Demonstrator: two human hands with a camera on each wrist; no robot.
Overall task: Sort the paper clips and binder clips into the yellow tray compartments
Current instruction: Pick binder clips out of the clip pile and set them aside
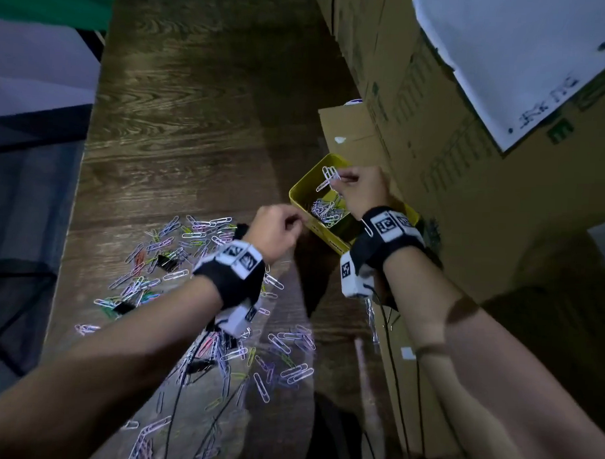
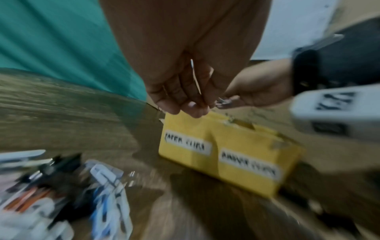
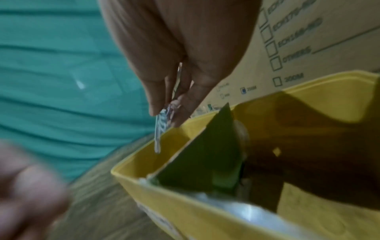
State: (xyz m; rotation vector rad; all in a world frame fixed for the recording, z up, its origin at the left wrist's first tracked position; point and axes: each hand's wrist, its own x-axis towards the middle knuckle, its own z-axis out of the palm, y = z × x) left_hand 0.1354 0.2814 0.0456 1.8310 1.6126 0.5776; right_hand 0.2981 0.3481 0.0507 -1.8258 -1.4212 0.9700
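Observation:
The yellow tray (image 1: 297, 199) stands against the cardboard boxes, with a green divider (image 3: 205, 154) between its two compartments and two blurred labels on its front (image 2: 188, 145). Several paper clips (image 1: 324, 209) lie in its left compartment. My right hand (image 1: 344, 182) hovers over that compartment, pinching a few white paper clips (image 1: 328, 178) that hang from its fingertips (image 3: 162, 107). My left hand (image 1: 287, 225) is just left of the tray with curled fingers, and a thin paper clip (image 2: 195, 76) shows between them. Loose coloured paper clips (image 1: 177, 252) and black binder clips (image 1: 166, 263) are scattered on the wooden table (image 1: 195, 122).
Tall cardboard boxes (image 1: 435, 131) line the right side right behind the tray, one with a white sheet (image 1: 523, 48) on it. More clips (image 1: 289, 359) and black cables (image 1: 182, 390) lie near my forearms. The table's left edge (image 1: 88, 146) drops off to the floor.

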